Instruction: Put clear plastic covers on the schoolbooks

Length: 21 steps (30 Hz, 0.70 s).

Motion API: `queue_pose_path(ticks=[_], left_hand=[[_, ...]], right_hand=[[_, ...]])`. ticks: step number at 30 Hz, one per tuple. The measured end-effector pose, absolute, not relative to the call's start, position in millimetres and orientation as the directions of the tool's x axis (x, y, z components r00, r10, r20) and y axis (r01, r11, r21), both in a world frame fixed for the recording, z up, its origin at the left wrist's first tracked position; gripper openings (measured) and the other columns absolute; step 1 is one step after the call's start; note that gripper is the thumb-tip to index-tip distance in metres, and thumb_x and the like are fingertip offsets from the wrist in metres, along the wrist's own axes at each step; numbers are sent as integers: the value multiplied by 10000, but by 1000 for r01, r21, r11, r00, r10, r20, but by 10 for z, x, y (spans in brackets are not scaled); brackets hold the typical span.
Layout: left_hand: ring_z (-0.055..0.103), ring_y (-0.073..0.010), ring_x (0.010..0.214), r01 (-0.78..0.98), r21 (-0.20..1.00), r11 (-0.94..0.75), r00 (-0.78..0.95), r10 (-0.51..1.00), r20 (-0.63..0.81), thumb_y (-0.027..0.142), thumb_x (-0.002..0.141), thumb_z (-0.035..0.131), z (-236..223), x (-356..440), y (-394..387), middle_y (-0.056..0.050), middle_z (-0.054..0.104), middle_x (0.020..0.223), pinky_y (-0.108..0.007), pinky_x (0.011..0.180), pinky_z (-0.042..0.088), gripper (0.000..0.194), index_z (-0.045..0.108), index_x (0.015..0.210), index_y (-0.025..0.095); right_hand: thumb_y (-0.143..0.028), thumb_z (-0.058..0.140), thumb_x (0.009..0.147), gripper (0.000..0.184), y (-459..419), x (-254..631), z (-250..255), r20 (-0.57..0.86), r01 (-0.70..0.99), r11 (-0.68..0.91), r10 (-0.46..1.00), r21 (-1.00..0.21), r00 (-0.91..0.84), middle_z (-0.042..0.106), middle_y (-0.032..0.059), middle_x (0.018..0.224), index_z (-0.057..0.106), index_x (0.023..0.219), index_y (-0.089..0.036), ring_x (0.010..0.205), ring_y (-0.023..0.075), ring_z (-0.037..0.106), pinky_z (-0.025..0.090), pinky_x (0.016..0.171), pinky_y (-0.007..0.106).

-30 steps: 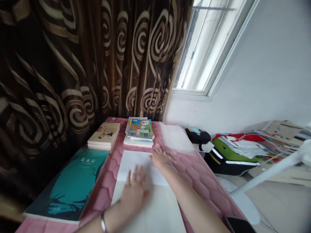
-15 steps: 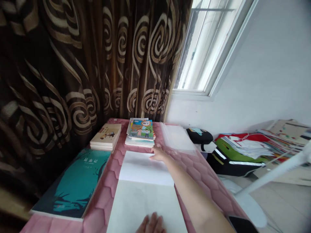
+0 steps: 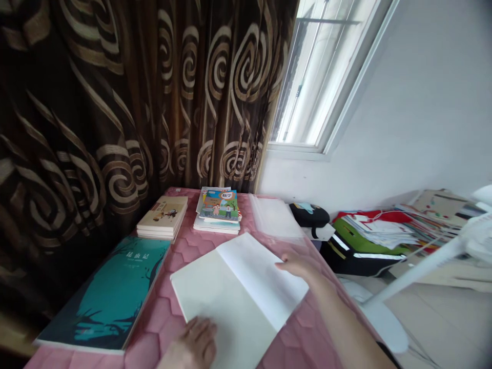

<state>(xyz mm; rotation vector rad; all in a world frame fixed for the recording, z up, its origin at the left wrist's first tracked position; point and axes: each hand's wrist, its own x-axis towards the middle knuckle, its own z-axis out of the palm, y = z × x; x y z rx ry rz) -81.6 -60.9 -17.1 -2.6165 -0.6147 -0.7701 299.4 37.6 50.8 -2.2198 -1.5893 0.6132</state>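
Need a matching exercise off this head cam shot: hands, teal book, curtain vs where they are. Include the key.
Column 1
1. Left hand
2. Right hand
3. Teal book
4. Curtain

Column 2
A. Hangs beyond the pink quilt
B. At the far edge of the bright white part
C. On the greyish part, near its left edge
D. Lies flat, left of the greyish part

Pairs: 1-C, 2-B, 3-D, 4-A
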Motion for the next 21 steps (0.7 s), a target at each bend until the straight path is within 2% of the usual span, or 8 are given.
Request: queue_pose_path(ticks=[3, 5, 8, 10, 13, 15, 16, 21], left_hand=[[651, -166, 1090, 609, -48, -792, 677, 487, 552, 68, 858, 466, 78, -1004, -455, 8, 717, 1151, -268, 919, 542, 330, 669, 1036, 259], [623, -188, 1147, 688, 121, -716, 567, 634, 526, 33, 825, 455, 147, -1026, -310, -12, 692, 1206, -311, 944, 538, 360, 698, 955, 264], [634, -207, 1131, 754, 395, -525, 370, 836, 405, -2, 767, 413, 196, -952, -49, -64, 639, 1290, -334, 939, 535, 401, 724, 876, 227], [643, -213, 1113, 730, 542, -417, 285, 906, 313, 13, 745, 410, 224, -895, 107, -73, 635, 1292, -337, 937, 530, 402, 730, 889, 209], [651, -214, 1086, 615, 688, -385, 291, 922, 255, 74, 772, 422, 224, -890, 245, -57, 676, 1221, -330, 923, 530, 354, 733, 883, 201], [655, -209, 1071, 604, 685, -407, 330, 910, 250, 84, 785, 421, 184, -934, 273, -48, 679, 1216, -322, 917, 530, 353, 738, 877, 209], [653, -209, 1077, 637, 648, -417, 340, 907, 250, 70, 782, 418, 159, -953, 274, -47, 671, 1233, -326, 928, 524, 366, 741, 876, 215], [609, -226, 1166, 845, 337, -414, 337, 903, 265, -55, 724, 377, 187, -781, 202, -110, 621, 1308, -365, 998, 487, 469, 732, 924, 178]], right_hand=[[-289, 695, 656, 417, 43, 3103, 413, -181, 760, -369, 929, -535, 323, 436, -40, 392, 390, 377, -232, 469, 154, 499, 329, 489, 266], [-321, 680, 662, 352, -120, 3129, 340, -198, 672, -429, 897, -604, 395, 496, -28, 424, 447, 413, -235, 480, 164, 522, 339, 479, 274], [-342, 658, 651, 235, -267, 3129, 235, -253, 498, -472, 860, -728, 444, 595, 0, 499, 548, 478, -228, 544, 197, 592, 384, 496, 286], [-369, 640, 645, 190, -320, 3122, 181, -305, 397, -461, 866, -794, 396, 651, 20, 561, 606, 534, -218, 595, 218, 632, 420, 520, 294], [-427, 657, 615, 238, -379, 3126, 146, -342, 240, -425, 883, -873, 320, 711, 44, 670, 671, 651, -192, 679, 240, 669, 470, 587, 308], [-450, 689, 588, 298, -414, 3129, 154, -330, 148, -384, 897, -911, 294, 729, 48, 729, 687, 726, -186, 743, 251, 682, 491, 636, 313], [-457, 698, 583, 323, -428, 3124, 165, -320, 104, -361, 904, -927, 284, 733, 48, 754, 689, 763, -190, 768, 254, 686, 497, 653, 314], [-479, 657, 610, 381, -448, 3000, 240, -340, -84, -330, 887, -940, 313, 730, 63, 799, 670, 879, -210, 761, 262, 688, 516, 646, 337]])
